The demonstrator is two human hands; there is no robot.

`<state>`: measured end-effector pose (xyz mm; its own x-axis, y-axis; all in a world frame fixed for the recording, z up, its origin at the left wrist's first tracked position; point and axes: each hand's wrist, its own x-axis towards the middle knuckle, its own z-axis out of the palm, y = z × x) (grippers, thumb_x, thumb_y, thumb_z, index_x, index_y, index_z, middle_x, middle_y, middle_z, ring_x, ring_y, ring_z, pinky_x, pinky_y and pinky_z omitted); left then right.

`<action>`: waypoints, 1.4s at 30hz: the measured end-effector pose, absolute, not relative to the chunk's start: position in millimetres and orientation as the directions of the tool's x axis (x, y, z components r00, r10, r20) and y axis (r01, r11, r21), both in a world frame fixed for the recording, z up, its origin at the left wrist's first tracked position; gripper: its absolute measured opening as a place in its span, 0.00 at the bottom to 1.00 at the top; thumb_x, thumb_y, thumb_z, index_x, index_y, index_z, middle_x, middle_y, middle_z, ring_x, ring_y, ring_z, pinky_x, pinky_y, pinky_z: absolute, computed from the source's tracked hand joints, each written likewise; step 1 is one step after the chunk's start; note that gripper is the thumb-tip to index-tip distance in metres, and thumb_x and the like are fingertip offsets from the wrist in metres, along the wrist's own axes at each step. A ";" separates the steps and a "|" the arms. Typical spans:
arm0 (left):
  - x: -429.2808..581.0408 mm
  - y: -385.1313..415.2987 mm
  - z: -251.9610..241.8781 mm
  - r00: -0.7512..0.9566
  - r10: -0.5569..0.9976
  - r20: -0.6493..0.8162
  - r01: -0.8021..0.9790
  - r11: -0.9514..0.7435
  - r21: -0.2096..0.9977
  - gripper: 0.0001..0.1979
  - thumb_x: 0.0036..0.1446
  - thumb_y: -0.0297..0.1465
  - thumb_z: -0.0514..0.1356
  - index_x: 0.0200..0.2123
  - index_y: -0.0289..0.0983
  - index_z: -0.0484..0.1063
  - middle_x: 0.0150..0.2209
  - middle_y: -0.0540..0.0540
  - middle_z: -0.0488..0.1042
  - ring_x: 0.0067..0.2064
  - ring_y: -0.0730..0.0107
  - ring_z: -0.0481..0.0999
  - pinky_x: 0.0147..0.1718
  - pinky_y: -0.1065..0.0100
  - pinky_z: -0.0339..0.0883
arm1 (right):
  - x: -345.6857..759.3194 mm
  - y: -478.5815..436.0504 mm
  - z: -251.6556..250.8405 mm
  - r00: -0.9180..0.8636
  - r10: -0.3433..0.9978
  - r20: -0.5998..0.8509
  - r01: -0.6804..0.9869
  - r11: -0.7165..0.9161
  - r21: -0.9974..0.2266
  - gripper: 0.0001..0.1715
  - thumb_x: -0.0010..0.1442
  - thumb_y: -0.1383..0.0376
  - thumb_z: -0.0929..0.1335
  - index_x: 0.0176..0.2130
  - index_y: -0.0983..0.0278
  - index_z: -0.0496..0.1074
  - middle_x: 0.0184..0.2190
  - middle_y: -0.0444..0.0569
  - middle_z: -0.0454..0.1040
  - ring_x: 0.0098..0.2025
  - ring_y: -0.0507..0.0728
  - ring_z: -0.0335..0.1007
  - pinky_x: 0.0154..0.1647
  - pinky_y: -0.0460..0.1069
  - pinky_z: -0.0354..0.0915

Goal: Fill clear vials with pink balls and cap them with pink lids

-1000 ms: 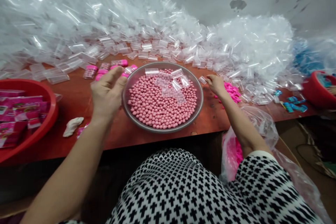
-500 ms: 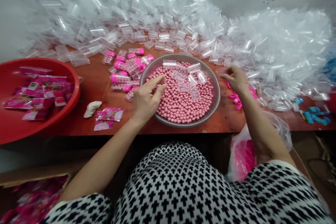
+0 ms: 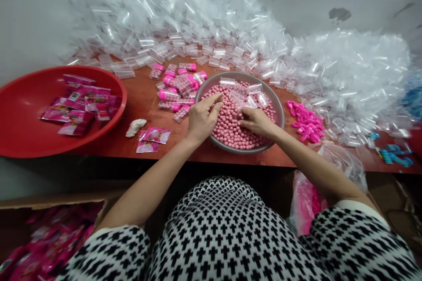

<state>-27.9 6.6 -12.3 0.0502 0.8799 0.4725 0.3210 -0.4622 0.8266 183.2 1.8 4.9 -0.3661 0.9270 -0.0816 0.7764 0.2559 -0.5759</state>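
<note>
A grey metal bowl (image 3: 281, 107) full of round pink candy balls (image 3: 232, 134) stands in front of me, with several clear plastic tubes (image 3: 254, 89) lying on the balls. Over its left rim is my left hand (image 3: 202, 118), thumb and forefinger apart, with nothing visible between them. My right hand (image 3: 259, 122) reaches into the bowl from the right. Its fingers are curled down at the balls, and whatever they grip is hidden. Left of the bowl lie several filled tubes with pink caps (image 3: 169, 95).
A red basin (image 3: 20, 109) with pink packets (image 3: 77, 101) stands left, near a whitish lump (image 3: 135, 127) and loose packets (image 3: 157, 135). Empty clear tubes (image 3: 184, 22) are heaped along the wall. Pink plastic pieces (image 3: 306, 123) lie right of the bowl, above a plastic bag (image 3: 305, 202).
My right hand has moved left from beside the clear tube heap into the bowl. The left hand stays by the bowl's left rim. The whole view has shifted slightly.
</note>
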 end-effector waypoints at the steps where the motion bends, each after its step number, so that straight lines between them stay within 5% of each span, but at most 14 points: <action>1: -28.0 5.4 -11.7 0.052 0.885 0.462 0.301 -0.455 0.838 0.17 0.63 0.33 0.59 0.51 0.34 0.79 0.47 0.44 0.83 0.48 0.63 0.83 0.51 0.63 0.75 | 187.4 1.9 4.2 -0.341 0.938 -0.062 0.654 0.189 -0.732 0.08 0.55 0.66 0.71 0.36 0.64 0.70 0.30 0.44 0.73 0.34 0.54 0.69 0.38 0.49 0.65; 4: -25.4 -2.0 -7.9 0.089 0.910 0.405 0.215 -0.414 0.884 0.19 0.61 0.34 0.62 0.53 0.35 0.78 0.48 0.43 0.83 0.48 0.62 0.83 0.50 0.63 0.77 | 196.0 -3.3 5.4 -0.300 0.952 -0.064 0.251 0.014 -0.968 0.21 0.49 0.58 0.77 0.37 0.62 0.69 0.32 0.41 0.73 0.34 0.53 0.72 0.39 0.51 0.71; 9: -14.3 -11.6 -0.7 0.294 0.925 0.243 0.135 -0.291 0.947 0.19 0.55 0.34 0.66 0.50 0.35 0.80 0.46 0.42 0.83 0.45 0.60 0.83 0.48 0.61 0.77 | 191.1 -14.4 7.0 -0.248 0.966 -0.066 0.027 -0.061 -0.998 0.28 0.44 0.54 0.82 0.36 0.62 0.69 0.32 0.41 0.74 0.34 0.52 0.76 0.41 0.51 0.76; 13: -6.3 -8.2 -1.2 0.365 0.925 0.105 -0.009 -0.109 0.994 0.19 0.53 0.35 0.66 0.47 0.34 0.80 0.37 0.45 0.82 0.36 0.63 0.81 0.40 0.62 0.78 | 195.1 -17.9 6.7 -0.272 0.962 0.009 0.105 0.039 -0.994 0.28 0.45 0.52 0.81 0.37 0.62 0.69 0.32 0.41 0.74 0.33 0.51 0.76 0.38 0.49 0.76; 17: -0.4 -5.0 -2.6 0.437 0.899 0.005 -0.152 0.068 0.986 0.21 0.49 0.39 0.70 0.43 0.32 0.79 0.36 0.46 0.80 0.35 0.66 0.79 0.38 0.63 0.78 | 212.1 -20.0 16.2 -0.311 0.933 0.182 0.269 0.271 -0.924 0.31 0.53 0.52 0.78 0.51 0.60 0.71 0.40 0.45 0.76 0.36 0.52 0.77 0.37 0.47 0.74; 20: 2.4 -4.1 -2.0 0.469 0.883 0.010 -0.138 0.062 0.988 0.22 0.47 0.40 0.71 0.43 0.34 0.80 0.38 0.45 0.80 0.37 0.65 0.79 0.39 0.63 0.78 | 222.6 -17.6 27.4 -0.430 0.853 0.295 0.385 0.468 -0.795 0.25 0.62 0.55 0.73 0.56 0.59 0.72 0.46 0.49 0.77 0.39 0.52 0.77 0.42 0.48 0.74; 26: 3.0 -7.0 4.1 0.446 0.893 0.061 0.053 -0.095 0.994 0.22 0.49 0.43 0.69 0.43 0.33 0.81 0.41 0.41 0.82 0.43 0.58 0.81 0.46 0.60 0.76 | 220.6 -10.6 19.9 -0.549 0.728 0.410 0.474 0.676 -0.565 0.12 0.67 0.62 0.70 0.47 0.64 0.78 0.43 0.51 0.81 0.45 0.55 0.77 0.49 0.51 0.71; 30: 0.1 -7.9 7.2 0.388 0.921 0.044 0.158 -0.114 0.981 0.19 0.51 0.42 0.69 0.42 0.36 0.81 0.40 0.45 0.83 0.41 0.60 0.81 0.47 0.60 0.77 | 205.8 -21.8 9.9 -0.479 0.820 0.312 0.517 0.551 -0.655 0.14 0.69 0.68 0.66 0.53 0.64 0.76 0.55 0.51 0.79 0.56 0.53 0.74 0.60 0.53 0.67; 35: -4.5 -7.3 1.5 0.298 0.954 0.010 0.183 -0.067 0.981 0.14 0.52 0.38 0.70 0.42 0.40 0.80 0.40 0.49 0.83 0.40 0.63 0.81 0.47 0.59 0.79 | 211.5 -59.2 26.4 -0.388 0.885 0.257 0.493 0.435 -0.754 0.28 0.69 0.64 0.66 0.66 0.63 0.63 0.70 0.49 0.62 0.69 0.53 0.61 0.70 0.52 0.57; 38: -4.9 -7.5 -1.9 0.236 0.972 0.007 0.071 -0.024 0.997 0.15 0.50 0.38 0.72 0.41 0.42 0.79 0.39 0.50 0.82 0.39 0.64 0.81 0.48 0.57 0.80 | 257.7 -75.8 25.9 -0.087 0.961 0.261 0.629 0.256 -0.734 0.22 0.68 0.62 0.66 0.60 0.61 0.71 0.60 0.49 0.75 0.55 0.56 0.75 0.59 0.52 0.67; 42: -1.7 -7.4 -0.7 0.191 0.982 0.010 0.001 -0.010 1.000 0.15 0.45 0.38 0.76 0.35 0.42 0.77 0.35 0.52 0.80 0.37 0.66 0.81 0.45 0.60 0.81 | 348.4 -76.6 -1.7 0.319 0.938 0.136 0.846 -0.217 -0.488 0.13 0.66 0.67 0.66 0.45 0.65 0.80 0.42 0.53 0.83 0.44 0.60 0.78 0.50 0.54 0.68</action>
